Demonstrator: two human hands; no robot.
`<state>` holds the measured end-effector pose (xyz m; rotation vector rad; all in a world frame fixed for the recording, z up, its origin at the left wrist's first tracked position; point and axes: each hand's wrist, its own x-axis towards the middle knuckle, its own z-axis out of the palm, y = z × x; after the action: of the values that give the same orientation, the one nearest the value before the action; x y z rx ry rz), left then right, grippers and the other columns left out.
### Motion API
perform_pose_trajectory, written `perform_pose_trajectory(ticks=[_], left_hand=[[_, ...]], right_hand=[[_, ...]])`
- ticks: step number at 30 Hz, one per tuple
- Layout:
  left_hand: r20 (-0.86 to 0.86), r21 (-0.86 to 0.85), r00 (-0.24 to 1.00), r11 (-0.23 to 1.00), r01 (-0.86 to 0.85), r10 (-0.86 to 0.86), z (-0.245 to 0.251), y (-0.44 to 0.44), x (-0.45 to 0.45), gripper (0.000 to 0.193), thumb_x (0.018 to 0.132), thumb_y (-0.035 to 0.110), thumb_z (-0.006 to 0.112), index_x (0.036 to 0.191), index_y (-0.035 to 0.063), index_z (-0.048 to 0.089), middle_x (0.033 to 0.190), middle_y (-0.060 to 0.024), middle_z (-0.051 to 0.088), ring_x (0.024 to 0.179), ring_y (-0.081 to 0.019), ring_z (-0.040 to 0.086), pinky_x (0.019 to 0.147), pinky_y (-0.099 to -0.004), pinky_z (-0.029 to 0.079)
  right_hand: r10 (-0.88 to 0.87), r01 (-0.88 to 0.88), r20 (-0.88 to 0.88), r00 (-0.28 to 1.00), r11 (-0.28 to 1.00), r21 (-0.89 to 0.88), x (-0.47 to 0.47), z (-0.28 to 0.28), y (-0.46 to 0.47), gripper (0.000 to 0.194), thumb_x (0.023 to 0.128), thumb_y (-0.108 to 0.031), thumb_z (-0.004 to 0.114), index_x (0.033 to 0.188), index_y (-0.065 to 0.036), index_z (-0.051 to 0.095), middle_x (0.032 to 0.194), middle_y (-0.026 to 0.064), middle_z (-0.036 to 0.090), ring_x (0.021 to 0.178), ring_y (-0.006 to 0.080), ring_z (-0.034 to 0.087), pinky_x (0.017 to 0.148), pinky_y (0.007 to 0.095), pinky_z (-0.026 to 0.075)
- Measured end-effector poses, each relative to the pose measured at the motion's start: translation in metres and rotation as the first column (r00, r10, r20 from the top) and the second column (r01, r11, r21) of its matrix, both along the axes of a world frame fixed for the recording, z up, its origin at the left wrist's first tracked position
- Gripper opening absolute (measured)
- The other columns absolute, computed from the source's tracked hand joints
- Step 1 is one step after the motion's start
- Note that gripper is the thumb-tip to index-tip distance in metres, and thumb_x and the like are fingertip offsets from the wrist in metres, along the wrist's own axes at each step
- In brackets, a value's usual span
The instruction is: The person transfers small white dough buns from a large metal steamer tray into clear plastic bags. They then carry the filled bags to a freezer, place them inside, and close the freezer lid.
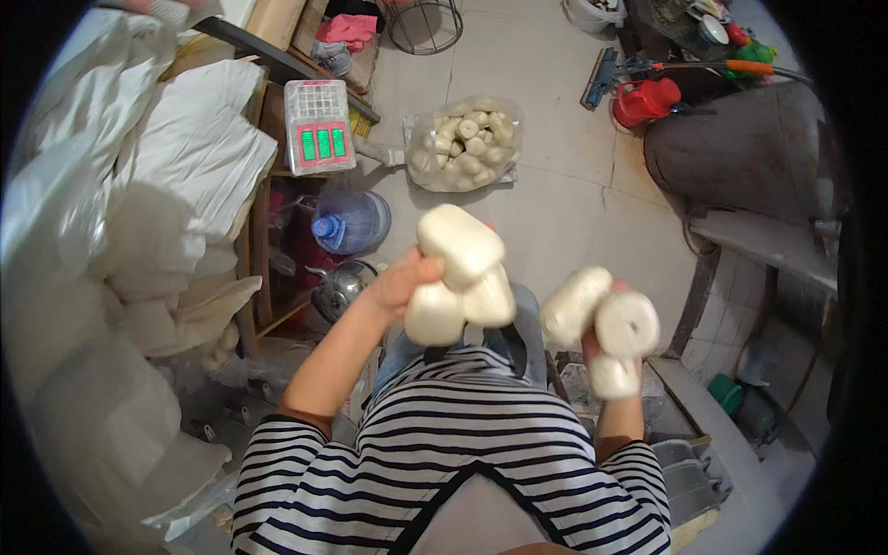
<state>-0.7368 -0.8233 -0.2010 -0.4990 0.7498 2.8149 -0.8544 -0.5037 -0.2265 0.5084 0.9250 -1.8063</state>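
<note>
My left hand (408, 279) grips a cluster of three pale steamed buns (460, 246), one large and oblong on top and two below it. On the other side my right hand (590, 345) holds three more buns (627, 323), one of them with a small dark spot on its end; they hide most of the fingers. Beyond my hands, a clear plastic bag (444, 182) full of smaller buns sits on the platform of a scale (513, 173) on the floor. The scale's display head (320, 127), lit with green digits, stands to the left of the bag.
A blue water jug (361, 222) and a metal kettle (341, 288) stand on the left, beside shelving under white cloths (201, 132). On the right are a large dark barrel (749, 152), a red jug (642, 104) and a squeegee (599, 78). A wire-frame stool (424, 28) stands at the back.
</note>
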Motion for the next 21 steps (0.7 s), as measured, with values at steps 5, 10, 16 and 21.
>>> perform_pose_trajectory(ticks=[5,10,16,21], left_hand=[[0.393,-0.215,0.869,0.949,-0.231,0.300,-0.171,-0.074,-0.004,0.044,0.090,0.024,0.061,0.124,-0.0011,0.051,0.112,-0.0129,0.063,0.095,-0.0226,0.065,0.083,-0.0370,0.054],[0.443,-0.262,0.801,0.913,-0.312,0.401,-0.280,-0.126,-0.021,0.048,0.087,0.031,0.064,0.122,0.0001,0.053,0.108,-0.0093,0.063,0.094,-0.0195,0.062,0.081,-0.0332,0.052],[0.599,-0.306,0.768,0.951,-0.044,0.228,-0.325,-0.140,-0.074,0.052,0.084,0.031,0.068,0.122,0.0004,0.052,0.102,-0.0067,0.063,0.091,-0.0161,0.061,0.076,-0.0309,0.052],[0.454,-0.279,0.855,0.951,-0.130,0.250,-0.330,-0.126,-0.079,0.065,0.081,0.037,0.069,0.132,0.0026,0.046,0.120,-0.0117,0.058,0.104,-0.0208,0.059,0.081,-0.0354,0.053]], right_hand=[[0.185,-0.185,0.057,0.981,0.983,-0.005,-0.067,-0.145,-0.032,0.039,0.093,-0.031,0.052,0.114,0.002,0.054,0.083,0.0156,0.063,0.058,0.0203,0.061,0.048,0.0288,0.052],[0.307,-0.246,0.179,0.935,0.923,-0.297,-0.127,-0.258,-0.125,0.050,0.091,-0.036,0.060,0.123,0.000,0.047,0.084,0.0151,0.063,0.057,0.0202,0.062,0.046,0.0294,0.053],[0.235,-0.216,0.256,0.938,0.971,-0.101,-0.179,-0.366,-0.240,0.047,0.095,-0.043,0.052,0.126,-0.008,0.045,0.089,0.0172,0.064,0.063,0.0242,0.064,0.051,0.0330,0.055],[0.058,-0.120,0.280,0.958,0.971,0.206,-0.189,-0.395,-0.298,0.047,0.089,-0.035,0.064,0.125,-0.009,0.049,0.103,0.0129,0.064,0.081,0.0225,0.066,0.063,0.0357,0.057]])
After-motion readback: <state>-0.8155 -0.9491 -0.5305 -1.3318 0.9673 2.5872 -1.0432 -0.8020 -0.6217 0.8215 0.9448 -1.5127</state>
